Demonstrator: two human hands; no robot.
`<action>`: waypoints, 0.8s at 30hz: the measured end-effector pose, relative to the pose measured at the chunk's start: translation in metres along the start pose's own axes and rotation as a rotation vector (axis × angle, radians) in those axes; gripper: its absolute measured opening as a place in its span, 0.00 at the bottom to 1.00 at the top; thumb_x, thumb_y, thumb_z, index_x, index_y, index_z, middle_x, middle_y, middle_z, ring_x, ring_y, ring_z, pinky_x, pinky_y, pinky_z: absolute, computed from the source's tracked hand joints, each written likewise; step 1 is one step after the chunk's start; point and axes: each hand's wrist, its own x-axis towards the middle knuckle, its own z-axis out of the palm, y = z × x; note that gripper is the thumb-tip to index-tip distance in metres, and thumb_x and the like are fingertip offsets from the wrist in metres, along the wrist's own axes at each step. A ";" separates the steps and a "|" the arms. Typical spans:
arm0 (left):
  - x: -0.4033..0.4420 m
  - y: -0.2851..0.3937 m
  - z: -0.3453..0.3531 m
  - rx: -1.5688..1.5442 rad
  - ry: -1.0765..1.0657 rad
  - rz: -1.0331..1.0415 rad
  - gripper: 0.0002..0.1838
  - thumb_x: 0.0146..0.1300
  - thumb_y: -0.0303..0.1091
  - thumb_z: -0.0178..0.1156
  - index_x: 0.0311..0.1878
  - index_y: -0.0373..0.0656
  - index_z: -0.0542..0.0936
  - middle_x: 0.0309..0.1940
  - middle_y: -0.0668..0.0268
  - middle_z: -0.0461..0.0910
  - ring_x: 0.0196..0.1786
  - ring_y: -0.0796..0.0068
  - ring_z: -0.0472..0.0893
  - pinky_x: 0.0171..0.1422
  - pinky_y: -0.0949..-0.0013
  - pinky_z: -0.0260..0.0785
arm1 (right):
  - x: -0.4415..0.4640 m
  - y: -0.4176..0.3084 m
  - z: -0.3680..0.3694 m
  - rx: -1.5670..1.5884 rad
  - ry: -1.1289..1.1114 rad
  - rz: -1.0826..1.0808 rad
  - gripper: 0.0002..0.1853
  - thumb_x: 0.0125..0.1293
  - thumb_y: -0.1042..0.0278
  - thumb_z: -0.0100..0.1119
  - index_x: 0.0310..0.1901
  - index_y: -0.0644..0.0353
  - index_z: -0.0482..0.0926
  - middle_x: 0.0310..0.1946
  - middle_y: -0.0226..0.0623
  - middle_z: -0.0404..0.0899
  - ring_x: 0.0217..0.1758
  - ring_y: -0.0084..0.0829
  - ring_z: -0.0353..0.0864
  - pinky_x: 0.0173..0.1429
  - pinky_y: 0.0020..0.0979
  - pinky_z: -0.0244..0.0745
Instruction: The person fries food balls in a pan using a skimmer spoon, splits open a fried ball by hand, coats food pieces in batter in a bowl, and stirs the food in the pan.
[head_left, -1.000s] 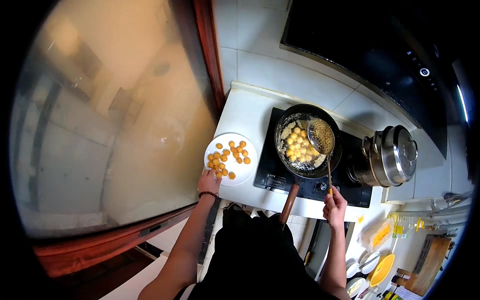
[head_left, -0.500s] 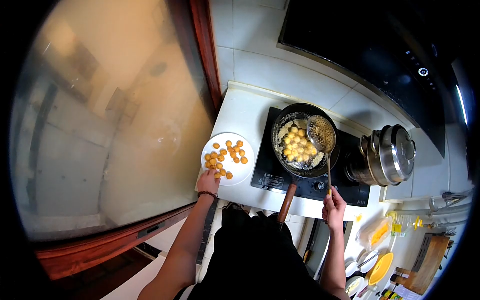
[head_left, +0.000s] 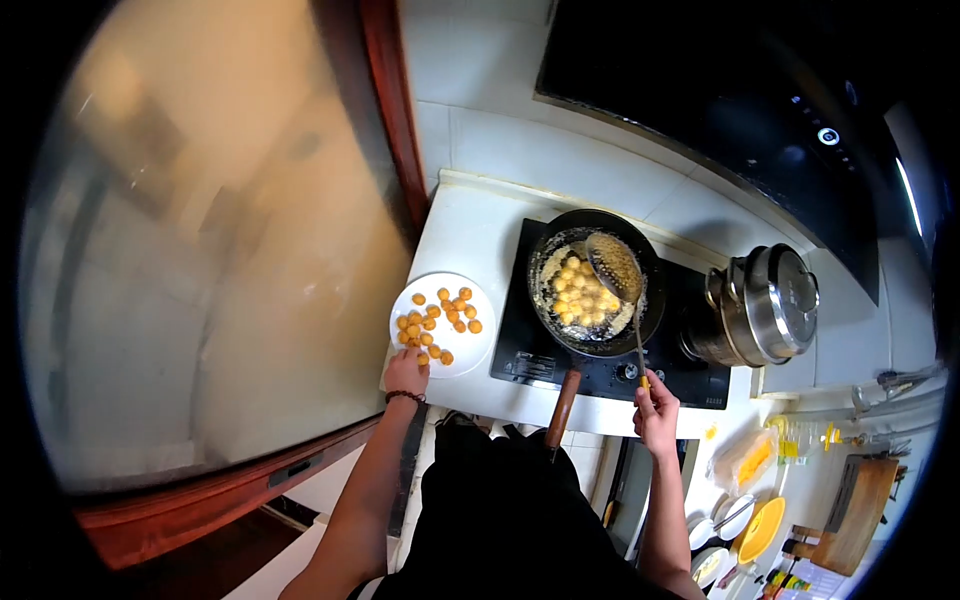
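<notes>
Holding the skimmer (head_left: pixel 613 268) by the yellow end of its long handle, the right hand (head_left: pixel 657 410) has its grip closed round it, with the perforated bowl over the far-right part of the pan (head_left: pixel 648 312). The skimmer looks light and stiff, best held at that end, away from the hot oil. Pale golden balls (head_left: pixel 575 290) lie clustered in the pan; they are probably slippery and easily dented. Browner balls (head_left: pixel 433 311) lie loose on the white plate (head_left: pixel 472 355) on the surface (head_left: pixel 480 215); these look light, firmer-crusted and apt to roll, best pinched by their sides. The left hand (head_left: pixel 407 372) reaches forward over the plate's near edge, back uppermost, fingers bent down beside the nearest balls; whether its grip has one cannot be told. The right forearm angles up towards the handle.
</notes>
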 end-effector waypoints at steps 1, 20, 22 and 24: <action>-0.002 0.001 -0.003 -0.008 0.000 0.002 0.18 0.57 0.40 0.71 0.50 0.51 0.81 0.47 0.64 0.82 0.53 0.56 0.81 0.55 0.54 0.77 | 0.000 0.004 -0.002 -0.030 0.011 -0.021 0.22 0.75 0.71 0.58 0.68 0.62 0.73 0.26 0.25 0.73 0.17 0.14 0.67 0.18 0.20 0.60; -0.001 0.006 -0.012 0.000 -0.024 0.054 0.16 0.56 0.37 0.71 0.47 0.49 0.81 0.45 0.62 0.82 0.49 0.53 0.81 0.53 0.54 0.77 | -0.009 0.015 -0.008 -0.129 0.138 -0.118 0.21 0.74 0.73 0.59 0.67 0.63 0.75 0.28 0.25 0.75 0.21 0.13 0.66 0.23 0.21 0.63; -0.001 0.002 -0.009 0.021 -0.014 0.103 0.15 0.56 0.37 0.71 0.46 0.50 0.81 0.44 0.62 0.82 0.49 0.53 0.81 0.53 0.54 0.76 | -0.009 0.013 -0.009 -0.147 0.133 -0.104 0.21 0.73 0.73 0.59 0.67 0.63 0.76 0.29 0.26 0.75 0.21 0.13 0.66 0.23 0.21 0.63; -0.003 -0.002 -0.007 0.010 -0.017 0.103 0.15 0.56 0.37 0.71 0.46 0.50 0.81 0.44 0.61 0.82 0.49 0.53 0.81 0.53 0.54 0.76 | -0.011 0.014 -0.009 -0.165 0.126 -0.089 0.21 0.73 0.74 0.59 0.66 0.63 0.76 0.29 0.26 0.75 0.22 0.13 0.66 0.24 0.22 0.63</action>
